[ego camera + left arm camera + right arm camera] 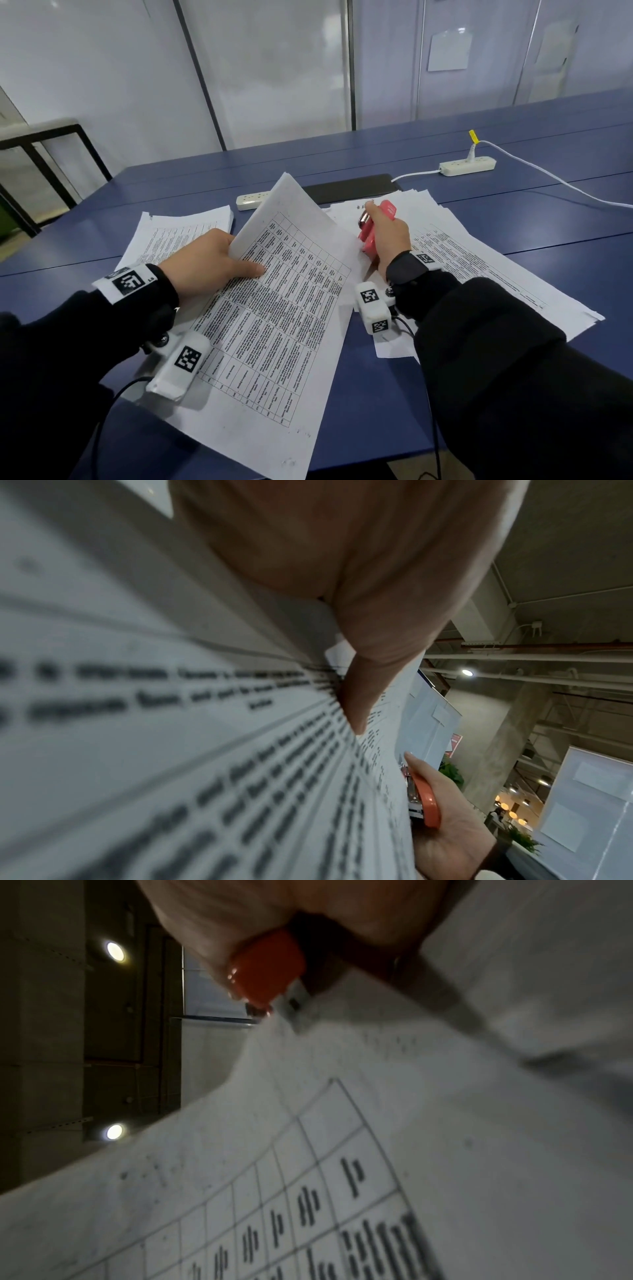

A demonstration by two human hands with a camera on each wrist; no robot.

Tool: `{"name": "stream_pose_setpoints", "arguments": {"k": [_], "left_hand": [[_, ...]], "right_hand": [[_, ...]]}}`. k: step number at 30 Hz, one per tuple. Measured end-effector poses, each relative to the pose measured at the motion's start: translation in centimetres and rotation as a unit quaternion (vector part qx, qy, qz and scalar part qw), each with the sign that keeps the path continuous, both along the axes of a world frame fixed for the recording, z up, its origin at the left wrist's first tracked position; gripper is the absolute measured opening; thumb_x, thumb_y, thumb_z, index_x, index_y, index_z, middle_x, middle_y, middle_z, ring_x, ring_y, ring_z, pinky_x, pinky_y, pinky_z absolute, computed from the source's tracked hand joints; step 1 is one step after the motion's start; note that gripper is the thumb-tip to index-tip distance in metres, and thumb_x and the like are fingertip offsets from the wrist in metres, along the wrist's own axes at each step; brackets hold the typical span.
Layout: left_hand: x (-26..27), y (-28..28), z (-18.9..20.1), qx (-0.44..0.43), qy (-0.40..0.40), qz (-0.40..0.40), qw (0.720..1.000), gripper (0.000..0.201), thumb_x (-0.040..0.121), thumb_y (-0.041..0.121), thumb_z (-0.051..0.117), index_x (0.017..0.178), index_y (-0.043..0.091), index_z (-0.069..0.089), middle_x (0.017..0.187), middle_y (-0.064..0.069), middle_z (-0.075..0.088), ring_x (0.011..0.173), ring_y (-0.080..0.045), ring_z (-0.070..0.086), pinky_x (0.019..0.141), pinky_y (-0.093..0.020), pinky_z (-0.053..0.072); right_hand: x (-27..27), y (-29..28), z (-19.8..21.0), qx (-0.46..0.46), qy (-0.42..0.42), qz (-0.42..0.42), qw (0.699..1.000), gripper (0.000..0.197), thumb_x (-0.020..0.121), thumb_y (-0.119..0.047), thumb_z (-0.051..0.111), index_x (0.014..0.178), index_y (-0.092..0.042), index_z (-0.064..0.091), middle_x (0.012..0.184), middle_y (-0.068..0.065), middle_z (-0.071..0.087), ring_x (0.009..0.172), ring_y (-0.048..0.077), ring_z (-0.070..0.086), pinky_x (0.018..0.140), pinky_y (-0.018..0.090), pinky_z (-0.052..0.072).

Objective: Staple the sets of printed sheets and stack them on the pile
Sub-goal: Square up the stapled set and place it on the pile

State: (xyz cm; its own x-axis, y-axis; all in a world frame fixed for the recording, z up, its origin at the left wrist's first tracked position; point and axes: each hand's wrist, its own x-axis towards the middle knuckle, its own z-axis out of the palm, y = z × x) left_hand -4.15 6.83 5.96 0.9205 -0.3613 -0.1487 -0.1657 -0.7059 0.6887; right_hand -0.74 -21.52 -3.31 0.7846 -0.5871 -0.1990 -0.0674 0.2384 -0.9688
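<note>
At frame centre my left hand (205, 260) pinches the set of printed sheets (274, 308) while my right hand (388, 236) grips the pink stapler (371, 228) at its corner, where loosely aligned pages could slip and staple crooked.

bare blue table (394, 387) lies open between the two forearms at lower centre of the frame, and across the far upper right. at centre, a lifted set of sheets (291, 274) rises like a wall between the left hand (205, 260) and the right hand (390, 240). a stack of paper (185, 233) fills the left middle, spread sheets (479, 263) the right. a power strip (251, 200) and a white cable (548, 178) cross the far side.
</note>
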Motion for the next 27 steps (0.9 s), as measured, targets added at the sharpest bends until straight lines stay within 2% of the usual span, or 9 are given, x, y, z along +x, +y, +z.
{"name": "stream_pose_setpoints", "arguments": {"k": [4, 8, 10, 12, 14, 17, 20, 23, 27], "left_hand": [[0.3, 1.0, -0.1, -0.034, 0.018, 0.020, 0.999, 0.013, 0.090, 0.018, 0.078, 0.097, 0.008, 0.078, 0.086, -0.009, 0.081, 0.074, -0.027, 0.078, 0.074, -0.036, 0.062], [0.4, 2.3, -0.8, -0.121, 0.057, 0.065, 0.989, 0.012, 0.091, 0.004, 0.073, 0.102, -0.001, 0.075, 0.092, -0.018, 0.079, 0.073, -0.029, 0.078, 0.062, -0.034, 0.063], [0.9, 3.0, -1.7, -0.180, 0.067, 0.100, 0.976, 0.018, 0.092, 0.001, 0.071, 0.109, -0.004, 0.073, 0.101, -0.021, 0.078, 0.086, -0.037, 0.078, 0.077, -0.047, 0.064], [1.6, 3.4, -2.6, -0.231, 0.066, 0.139, 0.961, 0.022, 0.093, 0.000, 0.069, 0.113, -0.005, 0.072, 0.107, -0.022, 0.077, 0.097, -0.042, 0.075, 0.094, -0.056, 0.058], [2.3, 3.3, -3.5, -0.269, 0.063, 0.167, 0.946, 0.024, 0.093, 0.000, 0.069, 0.116, -0.005, 0.071, 0.109, -0.021, 0.077, 0.101, -0.041, 0.074, 0.099, -0.058, 0.055], [3.0, 2.0, -4.4, -0.299, 0.051, 0.176, 0.936, 0.027, 0.090, 0.000, 0.074, 0.117, -0.003, 0.071, 0.109, -0.017, 0.078, 0.101, -0.035, 0.076, 0.101, -0.056, 0.055], [2.9, 0.6, -4.8, -0.306, 0.050, 0.161, 0.937, 0.031, 0.088, 0.007, 0.078, 0.119, 0.002, 0.072, 0.110, -0.011, 0.079, 0.103, -0.031, 0.076, 0.102, -0.054, 0.055], [2.2, 0.1, -5.5, -0.307, 0.062, 0.131, 0.940, 0.054, 0.078, 0.022, 0.086, 0.127, 0.009, 0.066, 0.117, -0.009, 0.077, 0.106, -0.029, 0.075, 0.101, -0.052, 0.056], [0.1, 0.7, -7.4, -0.240, -0.004, 0.123, 0.963, 0.045, 0.091, 0.002, 0.072, 0.127, 0.022, 0.054, 0.119, -0.002, 0.072, 0.097, -0.010, 0.074, 0.087, -0.029, 0.060]], "right_hand": [[-0.6, 0.2, 0.7, 0.053, -0.018, 0.038, 0.998, 0.033, 0.091, -0.045, 0.070, 0.081, -0.013, 0.069, 0.064, 0.000, 0.067, 0.065, 0.022, 0.061, 0.063, 0.030, 0.049], [-1.3, -0.1, 0.8, 0.092, -0.036, 0.065, 0.993, 0.025, 0.085, -0.040, 0.068, 0.076, -0.017, 0.069, 0.072, 0.007, 0.064, 0.061, 0.028, 0.060, 0.066, 0.044, 0.052], [-2.0, -0.1, 1.1, 0.128, -0.070, 0.104, 0.984, 0.022, 0.092, -0.035, 0.061, 0.075, -0.020, 0.062, 0.078, 0.012, 0.067, 0.064, 0.030, 0.063, 0.068, 0.049, 0.056], [-2.3, 0.0, 1.1, 0.187, -0.107, 0.170, 0.962, 0.023, 0.098, -0.035, 0.055, 0.085, -0.017, 0.060, 0.105, 0.019, 0.075, 0.088, 0.034, 0.071, 0.089, 0.055, 0.056], [-2.7, 0.5, 1.1, 0.209, -0.106, 0.233, 0.944, 0.025, 0.093, -0.038, 0.059, 0.090, -0.014, 0.062, 0.119, 0.017, 0.073, 0.101, 0.035, 0.070, 0.095, 0.050, 0.054], [-3.3, 1.6, 1.2, 0.161, -0.082, 0.309, 0.934, 0.026, 0.087, -0.037, 0.067, 0.090, -0.012, 0.067, 0.100, 0.007, 0.067, 0.077, 0.023, 0.060, 0.065, 0.035, 0.047], [-3.7, 2.3, 0.8, 0.126, -0.070, 0.337, 0.931, 0.019, 0.098, -0.027, 0.056, 0.092, -0.012, 0.065, 0.084, 0.003, 0.068, 0.060, 0.015, 0.060, 0.054, 0.027, 0.049], [-3.4, 2.0, 0.8, 0.135, -0.105, 0.280, 0.945, 0.011, 0.100, -0.023, 0.050, 0.096, -0.014, 0.054, 0.075, 0.002, 0.061, 0.053, 0.018, 0.058, 0.051, 0.029, 0.052], [-2.6, 1.1, 0.6, 0.181, -0.140, 0.202, 0.952, 0.009, 0.098, -0.026, 0.049, 0.091, -0.021, 0.048, 0.071, 0.000, 0.057, 0.054, 0.022, 0.059, 0.059, 0.037, 0.049]]}}
